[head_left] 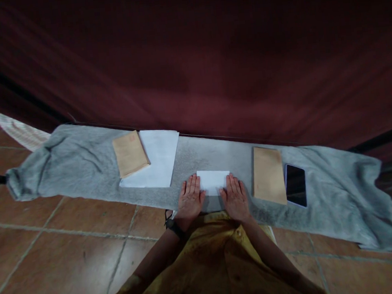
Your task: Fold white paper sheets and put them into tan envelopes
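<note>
A small white sheet of paper (214, 182), which looks folded, lies flat on the grey cloth right in front of me. My left hand (190, 198) rests palm down at its left edge, fingers stretched out and touching it. On the right edge lies my right hand (234, 196), also flat with straight fingers. To the left, a stack of white paper (164, 157) has brown envelopes (130, 153) on top of it. Another brown envelope (268, 174), or a stack of them, lies right of my right hand.
A phone (296, 185) with a dark screen lies beside the right-hand envelope. The grey cloth (213, 152) covers a long narrow table, rumpled at both ends. A dark red curtain (190, 87) hangs along the far edge. Brown floor tiles (71, 260) show in front.
</note>
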`<state>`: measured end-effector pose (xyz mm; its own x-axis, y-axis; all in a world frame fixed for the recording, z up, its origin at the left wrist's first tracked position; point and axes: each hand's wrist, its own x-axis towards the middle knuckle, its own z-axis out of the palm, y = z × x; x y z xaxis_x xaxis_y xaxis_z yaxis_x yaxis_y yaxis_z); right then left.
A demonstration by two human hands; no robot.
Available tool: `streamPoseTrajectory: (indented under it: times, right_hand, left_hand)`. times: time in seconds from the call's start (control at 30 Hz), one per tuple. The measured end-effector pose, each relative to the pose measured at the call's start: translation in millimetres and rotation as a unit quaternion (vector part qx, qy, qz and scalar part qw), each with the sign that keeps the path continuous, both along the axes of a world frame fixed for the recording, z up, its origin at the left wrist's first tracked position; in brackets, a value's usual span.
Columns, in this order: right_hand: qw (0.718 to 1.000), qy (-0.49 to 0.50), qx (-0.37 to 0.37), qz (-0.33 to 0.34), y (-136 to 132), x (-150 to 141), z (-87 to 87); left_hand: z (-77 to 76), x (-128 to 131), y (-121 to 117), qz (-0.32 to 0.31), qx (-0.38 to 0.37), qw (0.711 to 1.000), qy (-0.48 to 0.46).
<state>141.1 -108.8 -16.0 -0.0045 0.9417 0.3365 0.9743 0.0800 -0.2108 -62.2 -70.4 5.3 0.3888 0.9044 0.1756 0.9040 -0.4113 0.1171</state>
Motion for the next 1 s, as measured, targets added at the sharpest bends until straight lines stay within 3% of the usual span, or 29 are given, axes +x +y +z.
streamPoseTrajectory:
  times: [0.2, 0.37, 0.47, 0.7, 1.0]
  right_hand:
    - [1.000, 0.028, 0.008, -0.003, 0, 1, 4.6]
    - [0.994, 0.054, -0.033, 0.093, 9, -12, 16.1]
    - [0.990, 0.060, -0.054, 0.118, 16, -20, 17.2]
    - [0.996, 0.042, -0.044, 0.070, 22, -19, 6.7]
    - [0.998, -0.007, -0.023, 0.060, 29, -10, 5.4]
  left_hand:
    - [6.4, 7, 1, 0.020, -0.019, 1.000, 0.006]
    - [7.2, 30, 3, -0.057, -0.014, 0.998, -0.001]
    - [4.6, 40, 6, -0.090, -0.017, 0.996, 0.015]
    - [-0.6, 38, 15, -0.085, -0.015, 0.996, 0.013]
    - [1.1, 30, 26, -0.076, -0.017, 0.997, -0.011]
